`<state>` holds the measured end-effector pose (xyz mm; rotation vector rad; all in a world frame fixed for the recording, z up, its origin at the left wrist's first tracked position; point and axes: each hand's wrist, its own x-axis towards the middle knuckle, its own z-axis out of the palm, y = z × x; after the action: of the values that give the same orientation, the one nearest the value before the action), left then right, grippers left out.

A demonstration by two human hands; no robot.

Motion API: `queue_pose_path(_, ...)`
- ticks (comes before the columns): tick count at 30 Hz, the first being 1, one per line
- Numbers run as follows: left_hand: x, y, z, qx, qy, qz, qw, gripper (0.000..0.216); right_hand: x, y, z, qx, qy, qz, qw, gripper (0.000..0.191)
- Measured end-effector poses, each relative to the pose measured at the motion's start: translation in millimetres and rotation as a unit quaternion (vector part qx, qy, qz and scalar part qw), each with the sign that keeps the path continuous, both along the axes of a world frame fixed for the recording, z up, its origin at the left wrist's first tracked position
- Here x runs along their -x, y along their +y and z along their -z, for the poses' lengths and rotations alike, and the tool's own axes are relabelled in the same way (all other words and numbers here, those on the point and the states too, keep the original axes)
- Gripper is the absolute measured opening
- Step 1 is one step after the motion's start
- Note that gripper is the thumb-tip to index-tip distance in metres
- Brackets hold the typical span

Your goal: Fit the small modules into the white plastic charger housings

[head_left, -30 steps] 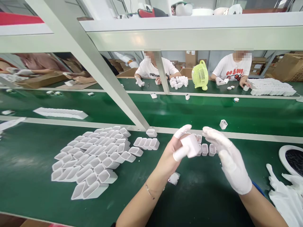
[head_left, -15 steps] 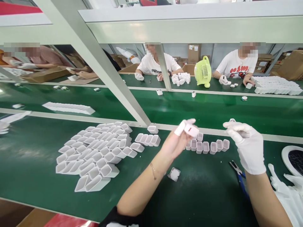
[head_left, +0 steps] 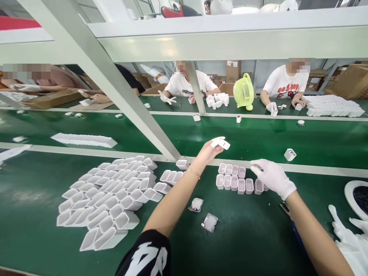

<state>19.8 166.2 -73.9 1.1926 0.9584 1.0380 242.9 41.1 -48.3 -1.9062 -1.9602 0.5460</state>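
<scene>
My left hand [head_left: 207, 151], bare with white finger cots, reaches forward over the green belt [head_left: 258, 140] and pinches a small white plastic housing [head_left: 220, 143]. My right hand [head_left: 273, 178] wears a white glove. Its fingers curl down onto the right end of a double row of open white shells [head_left: 232, 180] on the green table; what they hold, if anything, is hidden. A big cluster of the same white shells [head_left: 115, 195] lies to the left, and a short row [head_left: 171, 176] sits beside the slanted frame post [head_left: 126, 96].
Two small flat packets [head_left: 196, 204] [head_left: 209, 222] lie near my left forearm. Blue-handled pliers [head_left: 291, 219] lie under my right forearm, loose white gloves [head_left: 349, 234] at the right edge. A white block [head_left: 289, 154] rides the belt. People work across it beside a green fan [head_left: 243, 91].
My left hand has stretched forward from above the shell row out over the belt, still pinching the white housing. My right hand has dropped onto the right end of the shell row.
</scene>
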Motion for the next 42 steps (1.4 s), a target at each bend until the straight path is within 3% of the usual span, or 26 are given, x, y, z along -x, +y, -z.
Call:
queue_pose_path(3, -2, -28, -30.9, 0.05, -0.05, 0.054, 0.996, 0.04, -3, 1, -2.2, 0.01, -0.027, -0.012, 0.999, 0.035)
queue_pose_path(6, -2, -56, -65.4, 0.11, -0.117, 0.14, 0.977, 0.04, 0, 5, -0.2, 0.027, -0.056, -0.027, 0.998, 0.037)
queue_pose_path(9, -2, -79, -87.4, 0.12, -0.119, 0.165, 0.972, 0.038, 7, 7, 3.1, 0.036, -0.073, -0.044, 0.996, 0.037)
queue_pose_path(16, -5, -97, -96.8, 0.098, -0.054, 0.163, 0.98, 0.045, 11, 4, 5.1, 0.031, -0.08, -0.051, 0.995, 0.036)
queue_pose_path(18, -2, -101, -98.9, 0.046, -0.026, 0.163, 0.985, 0.049, 10, 2, 5.6, 0.034, -0.08, -0.054, 0.995, 0.036)
queue_pose_path(20, 5, -110, -97.3, -0.071, 0.046, 0.129, 0.988, 0.049, 7, 0, 7.1, 0.031, -0.076, -0.06, 0.995, 0.035)
queue_pose_path(22, 20, -123, -85.9, -0.232, 0.149, 0.057, 0.959, 0.044, 2, -4, 9.9, 0.011, -0.072, -0.062, 0.995, 0.035)
queue_pose_path(25, 56, -151, -44.7, -0.403, 0.286, -0.041, 0.868, 0.038, -7, -9, 14.5, -0.027, -0.074, -0.059, 0.995, 0.036)
queue_pose_path(28, 100, -186, 10.4, -0.418, 0.394, -0.113, 0.811, 0.037, -14, -11, 15.9, -0.022, -0.087, -0.05, 0.995, 0.037)
queue_pose_path(31, 138, -218, 55.0, -0.39, 0.473, -0.296, 0.733, 0.042, -13, -8, 12.9, -0.005, -0.088, -0.048, 0.995, 0.035)
queue_pose_path(32, 147, -225, 65.2, -0.372, 0.501, -0.303, 0.72, 0.04, -11, -6, 11.2, -0.006, -0.084, -0.05, 0.995, 0.034)
queue_pose_path(35, 162, -240, 82.6, -0.34, 0.558, -0.234, 0.72, 0.028, -1, 0, 6.4, -0.018, -0.075, -0.059, 0.995, 0.033)
queue_pose_path(39, 167, -247, 89.1, -0.338, 0.534, -0.276, 0.724, 0.029, 11, 2, 4.2, -0.031, -0.07, -0.071, 0.995, 0.033)
queue_pose_path(42, 162, -247, 85.6, -0.267, 0.498, -0.26, 0.783, 0.024, 13, 4, 7.2, -0.027, -0.069, -0.069, 0.995, 0.034)
